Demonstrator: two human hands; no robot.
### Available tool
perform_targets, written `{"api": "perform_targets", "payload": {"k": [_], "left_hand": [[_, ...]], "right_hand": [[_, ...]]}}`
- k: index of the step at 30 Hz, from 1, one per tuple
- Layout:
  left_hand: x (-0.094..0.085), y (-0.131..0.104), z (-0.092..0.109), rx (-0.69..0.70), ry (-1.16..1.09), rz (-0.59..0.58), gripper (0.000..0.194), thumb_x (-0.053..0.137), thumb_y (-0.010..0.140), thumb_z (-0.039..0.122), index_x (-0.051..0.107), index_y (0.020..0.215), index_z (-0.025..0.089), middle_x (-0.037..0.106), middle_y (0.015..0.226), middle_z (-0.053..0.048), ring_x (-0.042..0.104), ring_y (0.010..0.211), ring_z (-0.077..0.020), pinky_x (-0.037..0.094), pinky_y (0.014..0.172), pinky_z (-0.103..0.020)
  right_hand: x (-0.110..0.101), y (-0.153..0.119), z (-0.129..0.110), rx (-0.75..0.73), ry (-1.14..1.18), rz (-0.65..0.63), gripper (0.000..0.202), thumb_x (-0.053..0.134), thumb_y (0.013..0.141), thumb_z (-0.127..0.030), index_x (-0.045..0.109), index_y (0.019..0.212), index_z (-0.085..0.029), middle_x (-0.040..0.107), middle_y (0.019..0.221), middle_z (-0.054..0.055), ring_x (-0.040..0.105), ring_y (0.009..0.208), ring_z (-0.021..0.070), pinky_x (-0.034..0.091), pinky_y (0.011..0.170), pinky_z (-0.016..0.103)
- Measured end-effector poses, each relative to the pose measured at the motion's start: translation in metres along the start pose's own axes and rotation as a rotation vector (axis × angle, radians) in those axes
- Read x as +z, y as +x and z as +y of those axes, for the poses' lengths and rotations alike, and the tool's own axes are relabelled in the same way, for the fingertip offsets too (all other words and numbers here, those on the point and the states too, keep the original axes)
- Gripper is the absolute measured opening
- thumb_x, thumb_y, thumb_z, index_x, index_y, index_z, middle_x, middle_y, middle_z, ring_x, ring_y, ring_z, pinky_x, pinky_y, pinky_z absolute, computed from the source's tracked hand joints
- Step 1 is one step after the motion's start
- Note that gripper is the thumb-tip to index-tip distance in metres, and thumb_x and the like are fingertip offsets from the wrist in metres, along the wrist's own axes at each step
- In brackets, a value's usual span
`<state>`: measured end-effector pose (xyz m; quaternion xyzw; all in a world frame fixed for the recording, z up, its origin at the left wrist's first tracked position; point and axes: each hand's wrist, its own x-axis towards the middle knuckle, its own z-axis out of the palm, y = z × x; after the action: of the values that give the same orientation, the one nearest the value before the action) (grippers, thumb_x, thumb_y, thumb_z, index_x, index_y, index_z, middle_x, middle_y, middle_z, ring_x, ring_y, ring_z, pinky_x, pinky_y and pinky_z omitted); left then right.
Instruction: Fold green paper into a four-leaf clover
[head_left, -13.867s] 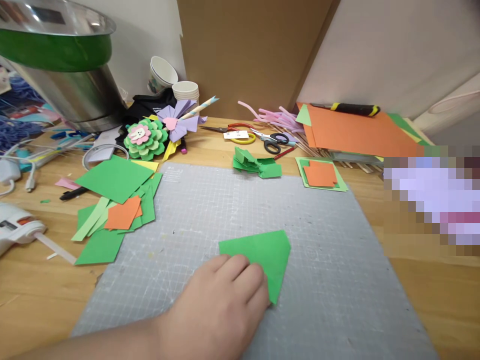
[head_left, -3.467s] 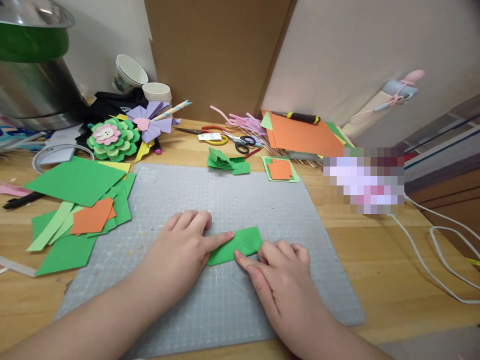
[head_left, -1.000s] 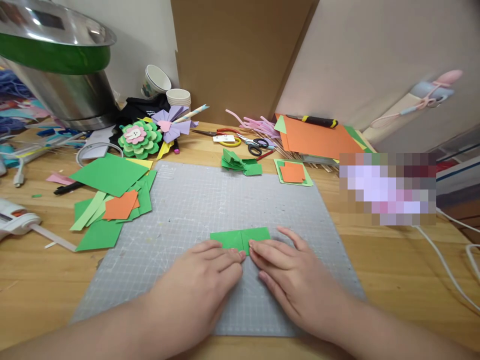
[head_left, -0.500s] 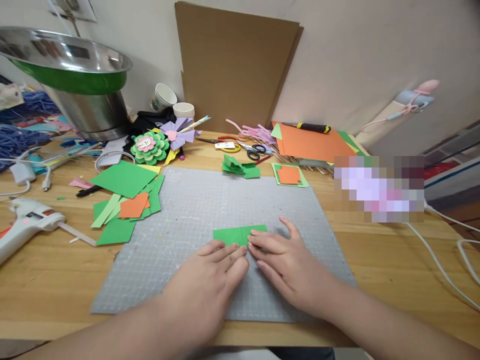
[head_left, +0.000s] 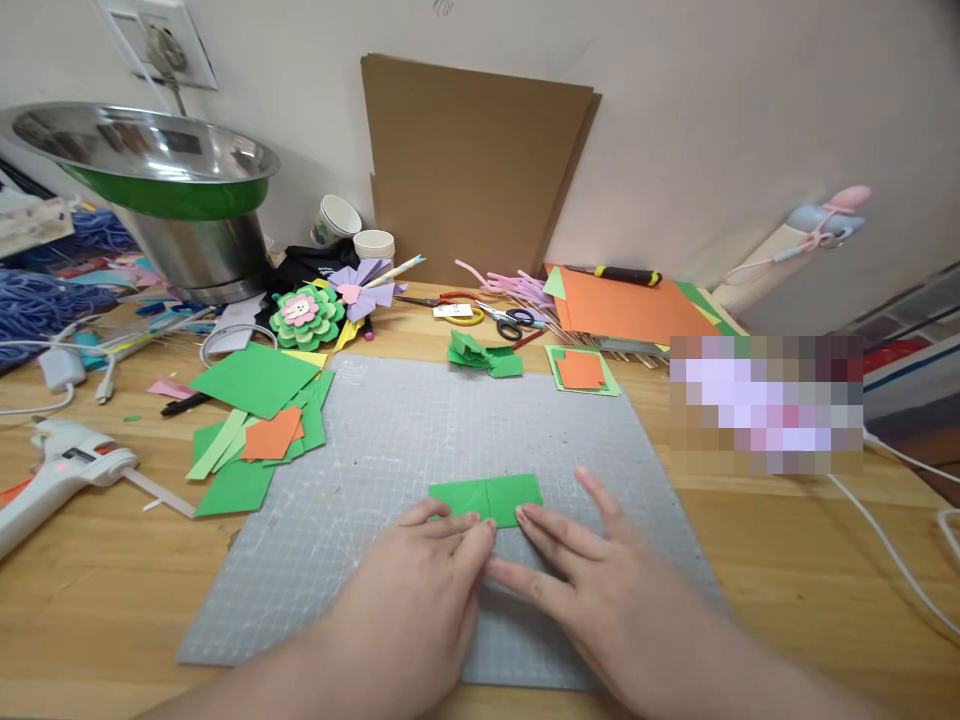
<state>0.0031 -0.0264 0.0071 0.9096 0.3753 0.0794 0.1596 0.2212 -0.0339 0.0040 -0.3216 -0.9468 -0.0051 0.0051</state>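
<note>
A folded piece of green paper point(head_left: 495, 494), a flat strip with a crease across its middle, lies on the grey cutting mat point(head_left: 375, 420). My left hand point(head_left: 416, 590) is closed on its near left edge, fingertips pressing on top and the thumb drawn in at the near edge; part of the paper is hidden beneath these fingers. With fingers spread and the index finger raised, my right hand point(head_left: 607, 575) touches the near right edge. Crumpled or folded green paper pieces point(head_left: 484, 355) and an orange square on light green paper point(head_left: 581, 370) sit at the mat's far edge.
Green and orange paper scraps point(head_left: 255, 380) overlap the mat's left side, beside a glue gun point(head_left: 86, 465). Behind the mat are scissors point(head_left: 514, 322), a paper flower point(head_left: 306, 315), a cutter point(head_left: 619, 275) and leaning cardboard point(head_left: 472, 170). A metal bowl point(head_left: 150, 150) stands at the back left.
My right fingers have slid off the top of the green paper to its near right edge and spread wider. More of the paper shows. The view has tilted up slightly.
</note>
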Motion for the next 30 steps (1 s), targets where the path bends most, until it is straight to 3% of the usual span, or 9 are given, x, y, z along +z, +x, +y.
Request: {"api": "perform_targets", "payload": {"k": [2, 5, 9, 13, 18, 23, 30], "left_hand": [[-0.001, 0.003, 0.001, -0.036, -0.003, -0.001, 0.024, 0.042, 0.081, 0.008, 0.053, 0.1, 0.017, 0.071, 0.093, -0.009, 0.068, 0.088, -0.0238, 0.046, 0.092, -0.047], [0.0, 0.004, -0.003, -0.098, -0.063, 0.016, 0.018, 0.041, 0.083, 0.009, 0.05, 0.095, 0.018, 0.07, 0.081, -0.004, 0.067, 0.077, -0.0209, 0.046, 0.091, -0.046], [0.009, -0.006, -0.008, -0.085, -0.119, 0.091, 0.03, 0.038, 0.084, 0.005, 0.044, 0.111, 0.017, 0.07, 0.098, -0.005, 0.067, 0.089, -0.0179, 0.043, 0.098, -0.043], [0.016, -0.02, -0.006, 0.008, 0.084, 0.104, 0.044, 0.037, 0.083, 0.005, 0.039, 0.126, 0.009, 0.067, 0.116, -0.013, 0.065, 0.102, -0.0223, 0.044, 0.097, -0.044], [0.008, -0.037, -0.007, 0.05, 0.284, 0.191, 0.039, 0.04, 0.084, 0.009, 0.051, 0.122, 0.012, 0.07, 0.113, -0.007, 0.064, 0.102, -0.0216, 0.043, 0.092, -0.037], [0.004, -0.04, -0.011, 0.075, 0.331, 0.261, 0.027, 0.044, 0.085, 0.013, 0.06, 0.106, 0.018, 0.069, 0.117, 0.0, 0.06, 0.109, -0.0164, 0.036, 0.093, -0.032], [0.011, -0.035, -0.01, 0.087, 0.362, 0.217, 0.033, 0.042, 0.084, 0.012, 0.058, 0.113, 0.016, 0.066, 0.123, -0.002, 0.059, 0.11, -0.0171, 0.033, 0.093, -0.034]], "right_hand": [[-0.002, 0.004, -0.005, -0.016, -0.054, -0.034, 0.069, 0.051, 0.085, -0.021, 0.024, 0.148, -0.019, 0.057, 0.126, 0.024, 0.046, 0.127, 0.0302, 0.003, 0.112, 0.054], [0.0, 0.008, -0.008, -0.025, -0.085, -0.058, 0.072, 0.048, 0.084, -0.019, 0.019, 0.149, -0.014, 0.056, 0.127, 0.026, 0.046, 0.127, 0.0323, 0.009, 0.112, 0.054], [0.006, 0.007, -0.006, -0.018, -0.083, -0.022, 0.069, 0.043, 0.084, -0.015, 0.019, 0.149, -0.009, 0.057, 0.126, 0.024, 0.048, 0.125, 0.0315, 0.007, 0.112, 0.056], [0.007, 0.007, -0.005, -0.01, -0.081, 0.004, 0.062, 0.042, 0.085, -0.016, 0.029, 0.145, -0.007, 0.06, 0.123, 0.023, 0.051, 0.123, 0.0301, 0.003, 0.113, 0.054], [0.008, 0.009, -0.004, 0.01, -0.031, 0.043, 0.052, 0.043, 0.084, -0.017, 0.047, 0.135, -0.007, 0.06, 0.124, 0.02, 0.052, 0.122, 0.0285, -0.002, 0.115, 0.052], [0.011, 0.014, -0.007, 0.005, -0.081, 0.101, 0.047, 0.047, 0.079, -0.018, 0.061, 0.121, -0.003, 0.064, 0.116, 0.023, 0.058, 0.114, 0.0313, -0.002, 0.115, 0.052], [0.009, 0.024, -0.012, -0.022, -0.163, 0.142, 0.045, 0.05, 0.072, -0.018, 0.068, 0.108, 0.002, 0.068, 0.104, 0.026, 0.065, 0.101, 0.0359, -0.001, 0.115, 0.052]]}}
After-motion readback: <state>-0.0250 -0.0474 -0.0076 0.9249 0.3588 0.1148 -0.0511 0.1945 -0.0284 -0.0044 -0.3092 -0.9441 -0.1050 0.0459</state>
